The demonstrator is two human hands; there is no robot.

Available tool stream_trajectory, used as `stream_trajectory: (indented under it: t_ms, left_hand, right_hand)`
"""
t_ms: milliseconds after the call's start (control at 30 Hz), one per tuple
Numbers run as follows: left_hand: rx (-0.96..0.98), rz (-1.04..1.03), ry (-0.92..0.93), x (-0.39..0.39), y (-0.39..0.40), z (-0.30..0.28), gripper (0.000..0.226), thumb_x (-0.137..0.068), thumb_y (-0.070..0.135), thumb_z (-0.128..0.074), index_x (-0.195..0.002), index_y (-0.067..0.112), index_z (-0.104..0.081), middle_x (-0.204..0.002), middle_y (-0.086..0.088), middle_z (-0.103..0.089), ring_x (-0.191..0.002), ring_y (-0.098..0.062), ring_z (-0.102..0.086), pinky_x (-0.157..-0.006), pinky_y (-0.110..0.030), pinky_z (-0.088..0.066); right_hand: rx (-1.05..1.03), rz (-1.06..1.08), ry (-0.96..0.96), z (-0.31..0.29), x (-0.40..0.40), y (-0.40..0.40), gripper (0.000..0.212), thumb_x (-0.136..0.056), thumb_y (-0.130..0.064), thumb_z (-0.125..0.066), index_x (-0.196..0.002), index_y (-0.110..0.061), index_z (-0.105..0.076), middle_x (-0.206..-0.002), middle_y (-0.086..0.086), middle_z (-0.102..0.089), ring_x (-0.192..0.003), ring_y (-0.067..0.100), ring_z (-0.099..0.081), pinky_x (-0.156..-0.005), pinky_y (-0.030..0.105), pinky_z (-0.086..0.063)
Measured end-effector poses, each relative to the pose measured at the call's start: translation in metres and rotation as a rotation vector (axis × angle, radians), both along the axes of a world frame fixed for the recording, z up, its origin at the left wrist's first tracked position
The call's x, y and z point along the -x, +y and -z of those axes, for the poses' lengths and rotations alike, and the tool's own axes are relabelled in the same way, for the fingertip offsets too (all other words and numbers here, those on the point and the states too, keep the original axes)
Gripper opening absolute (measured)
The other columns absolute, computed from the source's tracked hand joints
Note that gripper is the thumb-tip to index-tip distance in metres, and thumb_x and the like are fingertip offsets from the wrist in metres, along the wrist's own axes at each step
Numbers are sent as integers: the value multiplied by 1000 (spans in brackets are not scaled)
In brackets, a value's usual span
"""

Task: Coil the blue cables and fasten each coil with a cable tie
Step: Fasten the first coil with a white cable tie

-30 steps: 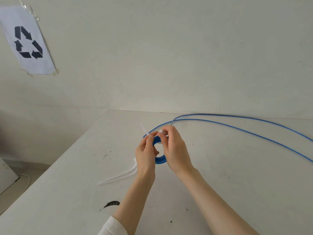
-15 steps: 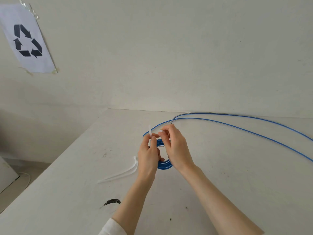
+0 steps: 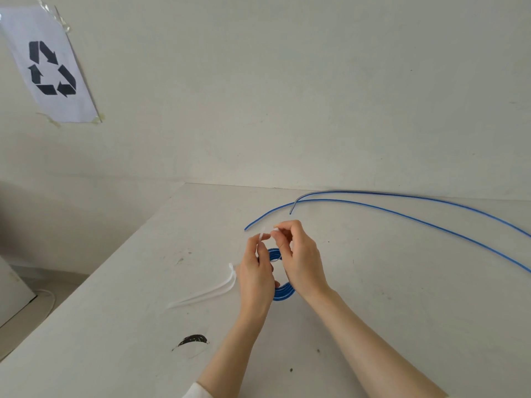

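- The left hand (image 3: 255, 275) is raised over the white counter (image 3: 402, 311), its fingers curled, pinching the tail of a white cable tie (image 3: 262, 236) between thumb and forefinger.
- The right hand (image 3: 300, 259) sits just at 3 o'clock of the left one, fingertips drawn together and pinching the other end of the same tie; the tie's head is too small to make out.
- A blue coil (image 3: 283, 291) hangs between the two hands, its rings showing at 12 o'clock between the fingers and at 6 o'clock below the palms; which hand bears its weight I cannot tell.
- Two loose blue cables (image 3: 402, 214) lie on the counter at 1 to 3 o'clock of the hands, running off the right edge, well apart from the coil.
- Spare white cable ties (image 3: 207, 294) lie on the counter at 8 o'clock, just beside the left hand.
- A black smear (image 3: 193, 339) marks the counter at 7 o'clock.
- A taped paper with a recycling sign (image 3: 51, 68) hangs on the wall at 10 o'clock.
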State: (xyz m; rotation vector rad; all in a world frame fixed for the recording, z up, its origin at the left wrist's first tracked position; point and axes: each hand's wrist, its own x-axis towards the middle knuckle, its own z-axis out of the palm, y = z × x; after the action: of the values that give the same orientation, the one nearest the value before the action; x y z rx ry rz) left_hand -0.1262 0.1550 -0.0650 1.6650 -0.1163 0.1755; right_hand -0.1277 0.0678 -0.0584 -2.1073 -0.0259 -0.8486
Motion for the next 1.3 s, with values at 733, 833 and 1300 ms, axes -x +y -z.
stream_trajectory:
  t_ms: [733,833,1300]
  left_hand:
    - [-333,8,-75,-9,-1,5,28,-90,14,-27,-85,31,-49,-44,5,-47,-39,-9,-33,-34,-15,-26]
    - [-380,-13,-119,-8,0,3,26,-89,9,-28,-89,26,-49,-43,7,-44,-43,-12,-30,-37,-16,-28]
    - [-666,73,-429,-7,7,-2,30,-84,-4,-40,-107,11,-53,-72,3,-61,-57,-30,-44,-54,-36,-38]
  right_hand:
    - [222,33,6,5,3,-19,23,-93,-33,-51,-100,-11,-56,-88,0,-70,-77,25,-63,-74,33,-46]
    - [229,16,1,5,4,-20,23,-93,-33,-52,-98,-11,-56,-85,1,-70,-74,25,-63,-72,28,-42]
    - [-43,-235,193,-19,-1,-37,9,-86,-20,-64,-81,-18,-57,-80,-10,-66,-79,1,-64,-70,14,-50]
